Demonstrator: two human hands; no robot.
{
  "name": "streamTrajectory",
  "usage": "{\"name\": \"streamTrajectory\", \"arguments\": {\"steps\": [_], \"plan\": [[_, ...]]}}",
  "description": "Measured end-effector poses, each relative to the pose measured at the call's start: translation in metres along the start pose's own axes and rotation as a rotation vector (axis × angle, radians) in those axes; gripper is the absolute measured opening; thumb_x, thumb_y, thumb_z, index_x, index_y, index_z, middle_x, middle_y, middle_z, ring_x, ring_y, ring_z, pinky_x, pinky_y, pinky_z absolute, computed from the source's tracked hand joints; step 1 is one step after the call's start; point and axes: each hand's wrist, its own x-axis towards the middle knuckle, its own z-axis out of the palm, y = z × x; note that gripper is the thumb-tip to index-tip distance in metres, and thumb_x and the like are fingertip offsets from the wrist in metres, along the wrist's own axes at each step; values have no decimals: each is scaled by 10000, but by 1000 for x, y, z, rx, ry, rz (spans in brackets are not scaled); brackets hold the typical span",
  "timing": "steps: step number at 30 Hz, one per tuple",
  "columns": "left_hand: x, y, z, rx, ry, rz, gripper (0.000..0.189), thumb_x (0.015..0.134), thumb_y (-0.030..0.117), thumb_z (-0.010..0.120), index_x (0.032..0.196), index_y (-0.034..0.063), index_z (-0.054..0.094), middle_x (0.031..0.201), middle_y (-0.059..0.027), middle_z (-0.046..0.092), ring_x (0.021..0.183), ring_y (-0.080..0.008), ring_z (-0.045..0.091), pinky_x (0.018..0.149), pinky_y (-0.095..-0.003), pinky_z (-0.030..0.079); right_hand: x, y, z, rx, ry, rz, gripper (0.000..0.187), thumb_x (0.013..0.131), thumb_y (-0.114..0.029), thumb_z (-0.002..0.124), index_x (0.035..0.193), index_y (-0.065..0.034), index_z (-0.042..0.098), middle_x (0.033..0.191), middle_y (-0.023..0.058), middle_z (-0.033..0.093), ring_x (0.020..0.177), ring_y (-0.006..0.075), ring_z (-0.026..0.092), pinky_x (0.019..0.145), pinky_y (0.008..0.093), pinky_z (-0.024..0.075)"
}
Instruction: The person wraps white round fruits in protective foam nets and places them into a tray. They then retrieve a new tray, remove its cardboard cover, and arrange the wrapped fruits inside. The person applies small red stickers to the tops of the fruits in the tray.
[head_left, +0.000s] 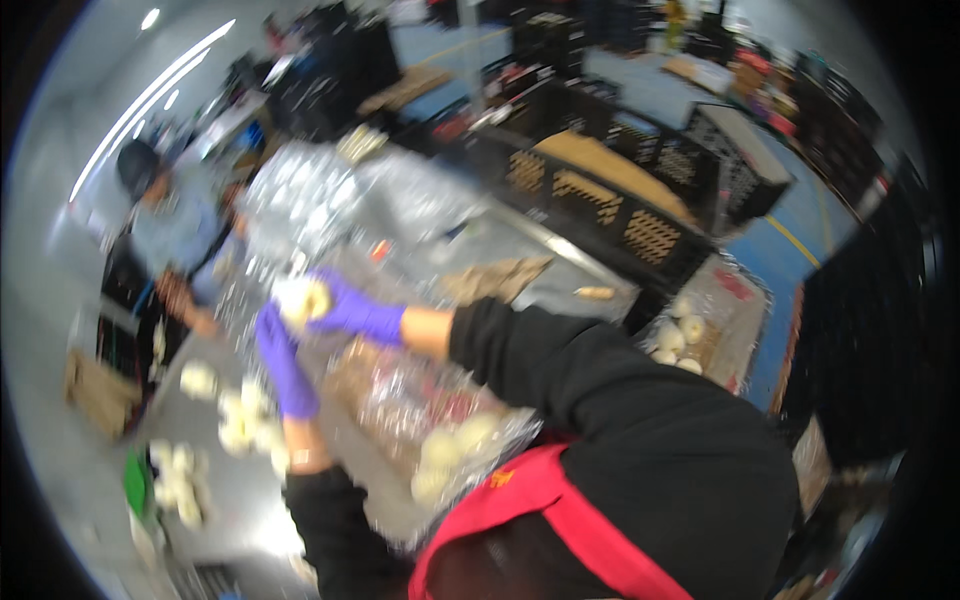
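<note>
Purple gloves cover both my hands, which are raised over the metal table (225, 337). Between them is a cluster of pale, round produce (301, 298), possibly peeled onions; motion blur hides the exact kind and number. My left hand (285, 367) supports its near left side. From the right, my right hand (349, 306) grips it with curled fingers. Below my forearms, a plastic-lined box (397, 390) contains more pale round pieces (450, 450) at its near end. Several similar pieces (244, 420) lie in a group on the table to the left.
Another person (176, 225) works across the table at the left. Crumpled clear plastic bags (307, 191) are piled at the far side. Brown paper (499, 277) lies on the table. Black plastic crates (600, 195) stand beyond it, and another lined box (720, 330) sits at right.
</note>
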Motion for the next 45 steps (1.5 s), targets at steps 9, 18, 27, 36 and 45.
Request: {"name": "streamTrajectory", "arguments": {"steps": [9, 18, 27, 36, 45], "plan": [[5, 9, 5, -136, 83, 3, 570, 1039, 411, 475, 1491, 79, 372, 1439, -85, 453, 1307, -189, 442, 1126, -323, 318, -8, -9, 3, 97, -135, 90, 814, 772, -97, 831, 1433, -153, 360, 1333, 73, 518, 1174, 171, 560, 954, 320, 503], [-9, 26, 20, -178, -109, -57, 714, 896, 118, 711, 1507, 124, 341, 1342, -101, 514, 1192, -181, 535, 963, -309, 476, -8, -16, 10, -487, 93, -288, 746, 677, -116, 884, 1310, -97, 489, 1222, 91, 498, 1143, 216, 541, 962, 323, 502], [4, 28, -18, 17, 318, 419, 569, 897, 150, 737, 1400, 92, 478, 1226, -32, 581, 1072, -137, 584, 909, -279, 503, -34, -45, 29, -474, -91, -439, 663, 806, 61, 711, 1405, -159, 531, 946, 11, 480, 759, 86, 501, 708, 214, 480], [-143, -100, -214, -415, 1103, -246, 612, 917, 271, 667, 1424, 164, 342, 1363, -137, 450, 1142, -379, 535, 743, -565, 573, -72, 35, 6, -1000, -1534, 148, 490, 728, -310, 786, 1159, -98, 687, 1086, 143, 708, 986, 322, 673, 834, 443, 525], [-287, -211, -317, 1216, 469, -962, 771, 862, 550, 625, 1472, 274, 243, 1422, -105, 463, 1267, -312, 473, 1080, -561, 322, -157, 82, 43, -973, -2026, 85, 1084, 550, -203, 891, 1496, -154, 363, 1379, 224, 501, 1249, 405, 521, 1017, 478, 446]]}}
